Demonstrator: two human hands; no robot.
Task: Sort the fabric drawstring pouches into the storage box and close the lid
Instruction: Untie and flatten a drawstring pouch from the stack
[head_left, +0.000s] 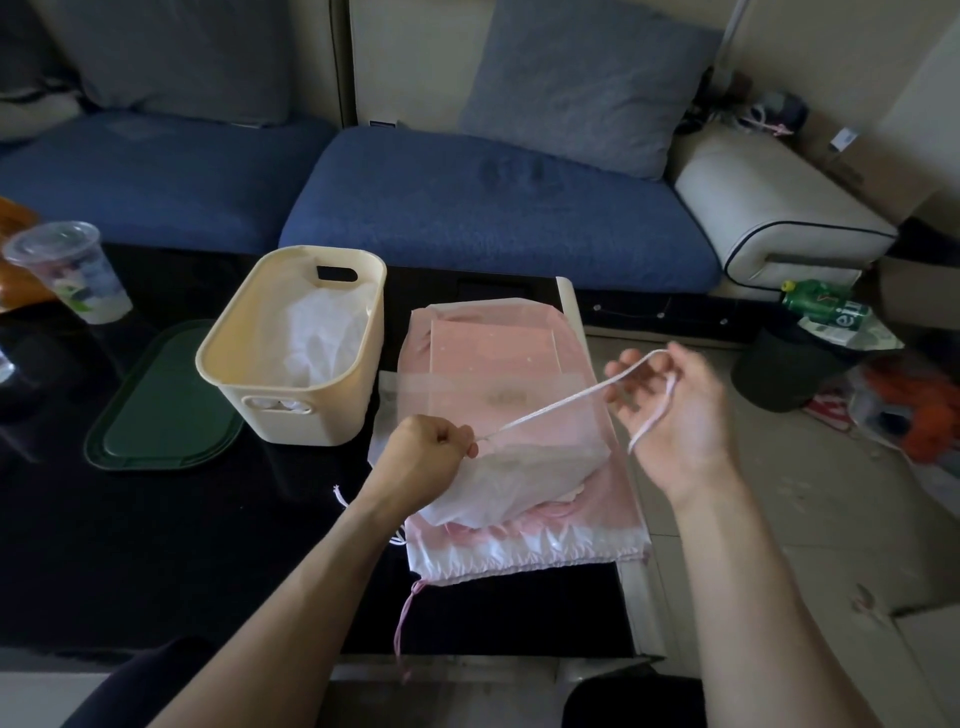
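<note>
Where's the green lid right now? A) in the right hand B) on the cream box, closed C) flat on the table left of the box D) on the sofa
C: the green lid lies flat on the dark table, left of the open cream storage box; the right hand holds only the pouch's drawstring.

left hand (423, 457): bare, no rings or watch visible | right hand (675, 415): bare, no rings or watch visible | forearms: both bare to the near frame edge, no sleeves in view | dark clothing at near edge, lower left and lower centre-right
</note>
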